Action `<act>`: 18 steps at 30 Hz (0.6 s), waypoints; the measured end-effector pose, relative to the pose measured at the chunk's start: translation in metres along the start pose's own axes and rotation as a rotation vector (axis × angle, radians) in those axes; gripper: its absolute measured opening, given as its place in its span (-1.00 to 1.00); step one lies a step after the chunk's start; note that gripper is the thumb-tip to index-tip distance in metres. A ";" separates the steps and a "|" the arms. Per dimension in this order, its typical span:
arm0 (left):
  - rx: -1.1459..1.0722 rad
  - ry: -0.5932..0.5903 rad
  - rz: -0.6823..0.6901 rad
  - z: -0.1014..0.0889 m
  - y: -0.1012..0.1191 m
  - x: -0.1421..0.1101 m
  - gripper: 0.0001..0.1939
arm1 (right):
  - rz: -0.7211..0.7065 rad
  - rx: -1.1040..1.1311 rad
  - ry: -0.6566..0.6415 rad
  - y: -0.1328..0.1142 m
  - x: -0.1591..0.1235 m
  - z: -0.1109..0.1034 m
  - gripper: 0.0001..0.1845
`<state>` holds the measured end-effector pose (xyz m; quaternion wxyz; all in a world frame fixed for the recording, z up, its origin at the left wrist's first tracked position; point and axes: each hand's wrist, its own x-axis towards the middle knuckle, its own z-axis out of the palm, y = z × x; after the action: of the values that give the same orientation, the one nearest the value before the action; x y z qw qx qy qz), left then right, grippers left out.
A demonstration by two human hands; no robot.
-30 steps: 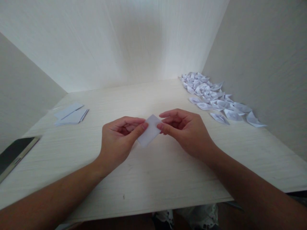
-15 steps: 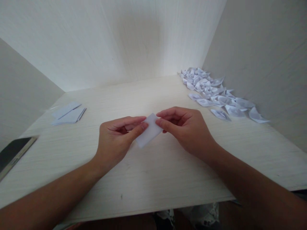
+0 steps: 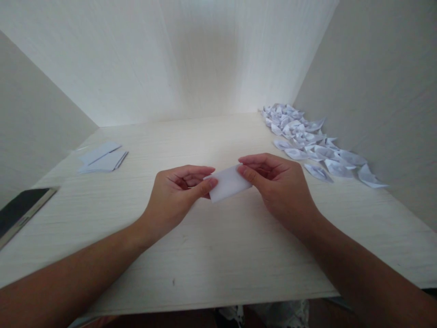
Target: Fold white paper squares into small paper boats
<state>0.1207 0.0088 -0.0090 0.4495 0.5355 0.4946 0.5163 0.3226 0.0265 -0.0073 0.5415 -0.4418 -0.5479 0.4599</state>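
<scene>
The pale back wall spans the far side, with a soft grey shadow on its middle, and greyer side panels stand to the left and right. Below them spreads the whitish, faintly streaked tabletop, its near edge running across the bottom of the view. Two bare forearms reach in from the lower corners, ending in the left hand and the right hand, facing each other near the middle. Along the right panel, beyond the right hand, lies a long heap of folded white paper pieces, crowded at the far corner and looser toward the near end. A flat, dark-faced object with a pale edge lies at the left, cut off by the frame. Farther back on that side rests a small stack of white papers, slightly fanned. Smaller than these, one oblong white paper is held slantwise between the hands, its right end higher: the left grip pinches its left end with the thumb on top, and the right grip pinches its upper right corner likewise, both barely parted. Smallest is a dark speck near the front edge.
</scene>
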 end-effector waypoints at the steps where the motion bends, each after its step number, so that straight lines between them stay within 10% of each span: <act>1: -0.043 0.003 -0.015 0.000 -0.001 0.001 -0.80 | -0.001 0.000 0.027 0.000 0.000 0.000 -0.86; 18: -0.015 0.105 0.086 0.000 0.001 0.003 -0.88 | -0.031 -0.102 0.044 -0.005 -0.001 -0.007 -0.84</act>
<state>0.1210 0.0117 -0.0075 0.4046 0.5250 0.4900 0.5662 0.3301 0.0248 -0.0031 0.5372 -0.4704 -0.5653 0.4131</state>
